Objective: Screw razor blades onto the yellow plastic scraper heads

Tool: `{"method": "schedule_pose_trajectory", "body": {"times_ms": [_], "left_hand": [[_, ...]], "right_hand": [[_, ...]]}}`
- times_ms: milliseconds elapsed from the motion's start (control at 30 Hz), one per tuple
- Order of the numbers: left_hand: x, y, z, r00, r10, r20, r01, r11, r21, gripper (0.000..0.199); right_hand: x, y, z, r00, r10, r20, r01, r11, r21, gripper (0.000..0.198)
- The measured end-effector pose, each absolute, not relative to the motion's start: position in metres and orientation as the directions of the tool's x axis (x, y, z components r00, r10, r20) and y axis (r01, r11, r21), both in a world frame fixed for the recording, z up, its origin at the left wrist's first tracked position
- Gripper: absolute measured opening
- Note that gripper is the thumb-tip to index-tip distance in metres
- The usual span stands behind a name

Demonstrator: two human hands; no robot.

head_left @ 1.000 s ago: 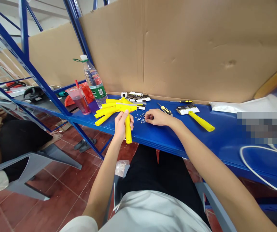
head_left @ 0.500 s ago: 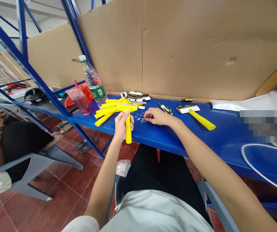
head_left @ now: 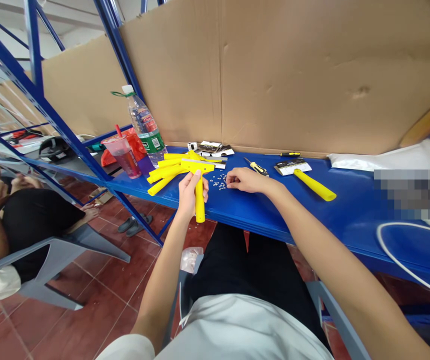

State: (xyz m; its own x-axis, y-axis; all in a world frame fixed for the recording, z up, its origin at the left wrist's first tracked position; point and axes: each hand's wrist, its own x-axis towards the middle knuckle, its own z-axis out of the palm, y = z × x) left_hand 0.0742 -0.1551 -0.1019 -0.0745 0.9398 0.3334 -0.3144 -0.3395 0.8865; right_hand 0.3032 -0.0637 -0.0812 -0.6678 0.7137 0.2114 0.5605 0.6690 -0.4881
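My left hand (head_left: 188,194) is wrapped round the handle of a yellow T-shaped scraper (head_left: 200,206), held upright above the table's front edge with its wide head at the top. Over the blue tabletop, my right hand (head_left: 245,180) has its fingers curled together, and whatever may be between them is hidden. Small metal pieces, perhaps screws or nuts (head_left: 217,183), lie scattered just left of those fingertips. A pile of yellow scrapers (head_left: 164,176) lies behind my left hand. Beyond my right hand is a yellow-and-black screwdriver (head_left: 257,168).
A water bottle (head_left: 145,127) and a red drink cup (head_left: 125,157) stand at the left. Rightward lie a thin screwdriver (head_left: 290,154), a printed packet (head_left: 292,167), another yellow handle (head_left: 315,185) and a white cable (head_left: 391,250). A cardboard wall (head_left: 282,75) closes the back. Another person sits at far left.
My right hand has shifted very slightly to the right. The scraper in my left hand stays where it was. At far left, the other person's hands have moved apart.
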Motion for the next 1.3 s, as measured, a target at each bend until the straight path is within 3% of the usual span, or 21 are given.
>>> {"method": "schedule_pose_trajectory", "body": {"times_ms": [433,833,1300], "left_hand": [[0.0735,-0.1546,-0.102,-0.06,0.94,0.337,-0.33,-0.337,0.882,0.045],[0.0741,-0.1538,-0.1023,-0.053,0.942,0.332,-0.361,-0.329,0.873,0.043],[0.0748,-0.1542,-0.1016,-0.047,0.939,0.34,-0.351,-0.334,0.875,0.042]], "right_hand": [[0.3011,-0.0653,-0.0814,-0.654,0.733,0.186,0.58,0.645,-0.498,0.014],[0.3081,-0.0597,-0.0808,-0.687,0.719,0.103,0.556,0.612,-0.562,0.004],[0.3069,-0.0622,-0.0791,-0.7,0.706,0.108,0.527,0.613,-0.588,0.014]]}}
